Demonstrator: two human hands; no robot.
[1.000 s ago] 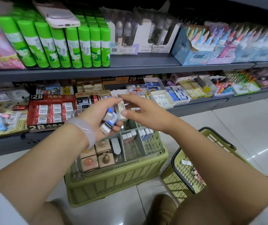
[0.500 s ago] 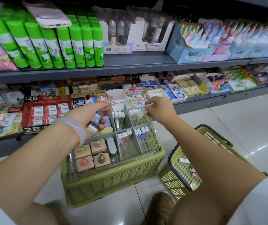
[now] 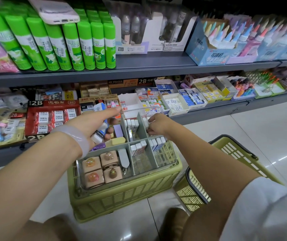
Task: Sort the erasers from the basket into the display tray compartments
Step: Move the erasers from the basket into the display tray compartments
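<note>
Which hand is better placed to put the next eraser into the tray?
Probably the right hand: it is already at the tray's far right compartment, setting a white eraser down. The left hand is full, holding several erasers.

basket (image 3: pixel 234 150) olive green | glue sticks (image 3: pixel 73 44) bright green, white labels | eraser box (image 3: pixel 52 117) red

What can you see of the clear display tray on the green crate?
The display tray looks like clear plastic with grey dividers. It sits level on the green crate. Its near-left compartment holds four pink boxes; others hold upright small erasers. The right hand reaches into a far compartment; the left hand hovers above, gripping erasers.
</note>
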